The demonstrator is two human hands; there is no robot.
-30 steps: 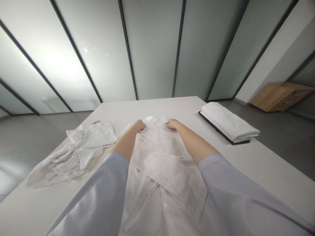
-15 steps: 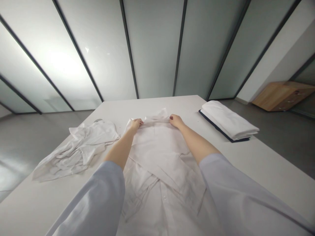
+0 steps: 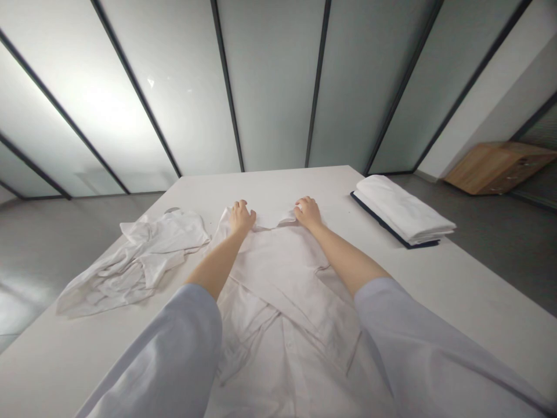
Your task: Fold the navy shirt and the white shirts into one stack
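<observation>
A white button-up shirt [image 3: 274, 261] lies in front of me with its sleeves crossed over the body and its collar end [image 3: 285, 219] away from me. My left hand [image 3: 242, 217] rests at the left side of the collar, fingers bent and thumb apart from them. At the collar's right side is my right hand [image 3: 308, 212], with its fingers loosely spread and curved and the thumb by the collar edge. Neither hand visibly grips the cloth. The fingertips' exact contact is partly hidden.
A crumpled white garment [image 3: 143, 261] lies at the left of the white table [image 3: 435, 307]. Folded white clothes [image 3: 404, 209] sit on a dark folded piece [image 3: 418, 244] at the right. Beyond the table are frosted glass panels [image 3: 270, 87] and a wooden cabinet [image 3: 496, 168].
Both hands have loosened from their pinch on the collar, and their fingers have spread. The raised collar edge now lies lower and flatter between them.
</observation>
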